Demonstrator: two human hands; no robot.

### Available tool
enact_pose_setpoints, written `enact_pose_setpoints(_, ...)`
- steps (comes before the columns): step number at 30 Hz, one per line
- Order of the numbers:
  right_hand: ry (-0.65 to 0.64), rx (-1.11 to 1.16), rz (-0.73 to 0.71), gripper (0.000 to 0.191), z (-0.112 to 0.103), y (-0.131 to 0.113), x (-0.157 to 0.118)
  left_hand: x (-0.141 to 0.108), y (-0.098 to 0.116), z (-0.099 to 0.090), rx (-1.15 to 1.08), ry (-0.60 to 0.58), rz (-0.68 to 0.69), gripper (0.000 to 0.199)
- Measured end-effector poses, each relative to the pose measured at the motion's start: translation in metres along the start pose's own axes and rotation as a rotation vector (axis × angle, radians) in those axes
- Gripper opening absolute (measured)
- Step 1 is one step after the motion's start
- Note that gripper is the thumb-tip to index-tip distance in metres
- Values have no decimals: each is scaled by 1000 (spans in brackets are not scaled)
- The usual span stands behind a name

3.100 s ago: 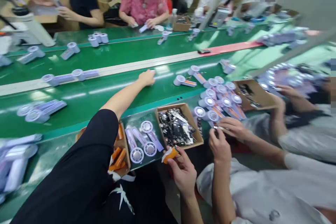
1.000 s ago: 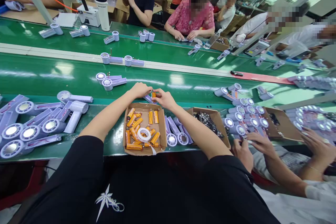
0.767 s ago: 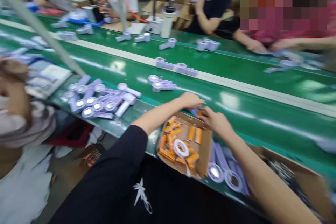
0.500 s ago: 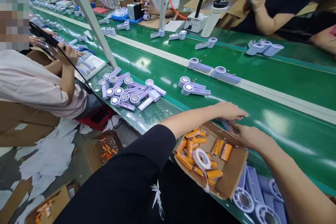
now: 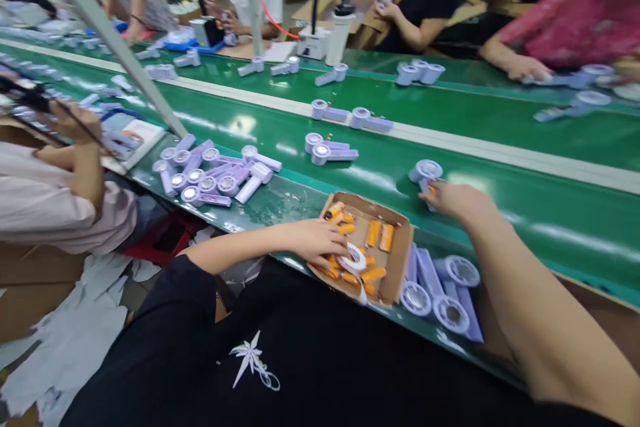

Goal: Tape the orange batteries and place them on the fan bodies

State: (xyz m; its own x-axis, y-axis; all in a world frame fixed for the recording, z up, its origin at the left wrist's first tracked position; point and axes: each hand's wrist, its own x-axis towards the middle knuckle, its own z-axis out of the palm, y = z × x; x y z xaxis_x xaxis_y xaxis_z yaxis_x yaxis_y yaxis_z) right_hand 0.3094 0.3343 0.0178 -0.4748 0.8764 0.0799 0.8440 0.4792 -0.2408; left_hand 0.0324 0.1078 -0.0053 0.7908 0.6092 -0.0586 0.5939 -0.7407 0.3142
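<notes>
My left hand (image 5: 320,240) reaches over the left side of a cardboard box (image 5: 406,267), its fingers apart above orange cells (image 5: 373,273) and beside a roll of white tape (image 5: 354,257). Whether it touches a cell is hard to tell. My right hand (image 5: 453,199) is out over the green belt, closed on the handle of a purple fan (image 5: 428,171), whose round head points away from me. A bit of orange shows at its fingers. Several purple fans (image 5: 453,313) lie just right of the box.
A pile of purple fans (image 5: 210,173) lies left of the box. More fans (image 5: 330,149) sit on the belt (image 5: 280,127). A slanted metal post (image 5: 120,47) stands at the left. People work at the left and across the belt.
My left hand has moved from near my right hand into the box. My right hand has moved farther over the belt with the fan. The view has shifted to the right.
</notes>
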Motion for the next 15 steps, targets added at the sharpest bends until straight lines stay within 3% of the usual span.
enact_pose_setpoints(1,-22,-35,55,22,-9,-7,-10,0,2,3,25,-14,-22,36)
enact_pose_setpoints(4,-26,-67,151,38,-30,-23,-57,11,-2,8,110,-16,-59,32)
enact_pose_setpoints(7,-73,117,109,39,-37,-42,-122,17,-5,6,145,47,-44,30)
enact_pose_setpoints(11,-225,483,106,41,-11,-79,-202,-3,17,-1,81,236,17,30)
enact_pose_setpoints(15,-316,881,-12,44,30,-109,-238,-25,42,1,40,345,-27,22)
